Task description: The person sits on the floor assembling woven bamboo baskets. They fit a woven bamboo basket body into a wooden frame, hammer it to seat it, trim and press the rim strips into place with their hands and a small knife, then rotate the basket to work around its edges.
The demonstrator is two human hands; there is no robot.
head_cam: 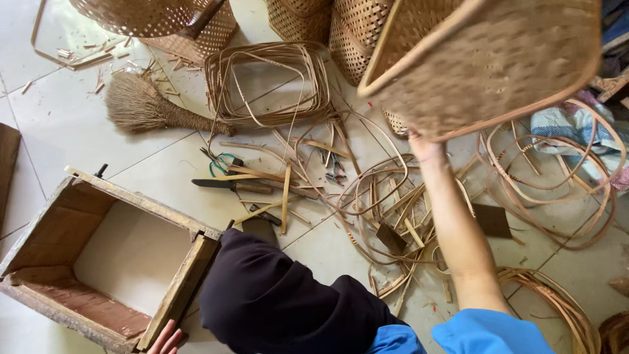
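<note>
Head camera shows the right hand (424, 148) raised on a straight arm, gripping a woven basket (485, 59) aloft above the tiled floor (59, 124); its fingers hide behind the rim. At the bottom edge, the left hand (167, 341) rests open-fingered against a wooden box frame (177, 288), mostly cut off.

A tan open-weave pattern is shown by the woven basket (485, 59), edged by a paler smooth rim. Below it, pale straw-coloured cane strips (393, 203) are scattered over cream floor tiles (59, 124). Left of the basket, a brown fibre broom (141, 105) and a weathered grey-brown wooden box (98, 255) are seen; blue sleeves (491, 331) show beneath.
</note>
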